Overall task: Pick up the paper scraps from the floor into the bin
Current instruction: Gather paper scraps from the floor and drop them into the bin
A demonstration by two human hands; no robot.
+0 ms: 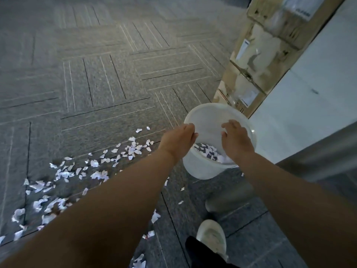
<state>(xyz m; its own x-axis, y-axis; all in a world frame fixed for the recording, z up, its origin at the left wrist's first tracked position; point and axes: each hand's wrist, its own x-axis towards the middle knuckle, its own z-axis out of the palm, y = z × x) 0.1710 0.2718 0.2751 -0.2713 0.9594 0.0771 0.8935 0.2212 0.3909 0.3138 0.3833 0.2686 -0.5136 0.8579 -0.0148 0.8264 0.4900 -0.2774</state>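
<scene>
We see both bare forearms reaching forward from 6 o'clock, meeting at one translucent white bin point(201, 167) right of centre. The left hand point(178, 141) lies knuckles-up at the bin's 9 o'clock rim. Its fingers point(192, 132) are curled together onto that rim, gripping it as far as we can tell. The right hand point(236, 141) hangs over the bin's mouth, toward its 3 o'clock side, wrist bent down. Its fingers point(227, 126) are loosely bent and a little apart, and we see nothing held in them; the palm is hidden from us.

We count two hands and one bin. The paper scraps point(133, 149) are too many for us to count. Dozens lie on the grey carpeted floor point(96, 84), in a band running from the bin's 9 o'clock down toward 8 o'clock. A smaller heap lies inside the bin. At 1 o'clock, cardboard boxes point(257, 60) are stacked at least three high. One pale shoe point(211, 236) shows at 6 o'clock.
</scene>
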